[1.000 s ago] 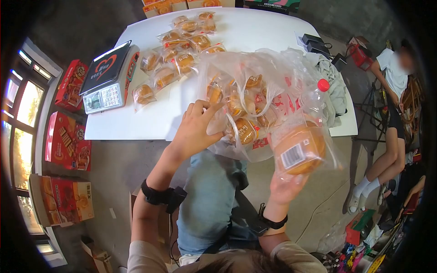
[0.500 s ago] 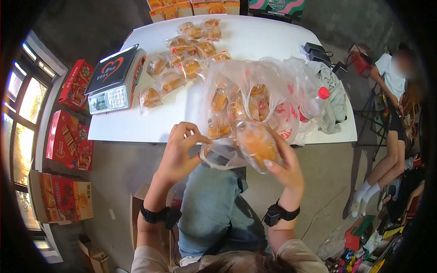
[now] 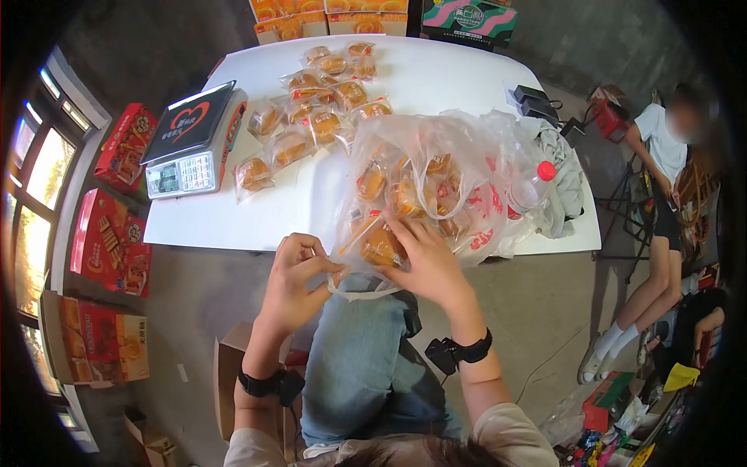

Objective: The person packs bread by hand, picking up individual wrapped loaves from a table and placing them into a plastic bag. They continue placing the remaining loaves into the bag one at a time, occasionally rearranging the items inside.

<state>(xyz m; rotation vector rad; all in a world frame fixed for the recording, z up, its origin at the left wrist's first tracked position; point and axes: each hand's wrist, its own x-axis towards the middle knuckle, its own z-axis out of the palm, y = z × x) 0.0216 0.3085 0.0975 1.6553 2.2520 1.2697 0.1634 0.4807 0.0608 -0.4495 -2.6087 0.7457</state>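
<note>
A thin white plastic bag (image 3: 401,136) lies at the table's near edge, its mouth towards me and several individually wrapped buns inside. My left hand (image 3: 294,284) pinches the rim of the bag's opening at the left. My right hand (image 3: 426,265) is closed on a wrapped bun (image 3: 381,246) at the bag's mouth, beside the other buns. Its fingers lie over the wrapper's right side, and the thumb is partly hidden. More wrapped buns (image 3: 323,124) lie in a loose group on the table beyond the bag.
A digital scale (image 3: 187,144) stands on the white table (image 3: 436,66) at the left. On the right are a red-capped bottle (image 3: 531,191), grey cloth (image 3: 560,148) and black devices (image 3: 535,101). Red boxes (image 3: 113,241) stand left on the floor. A person (image 3: 661,148) sits at the right.
My right hand has moved left with the wrapped bun, from in front of the bag to its mouth. My left hand still pinches the rim, slightly lower in view.
</note>
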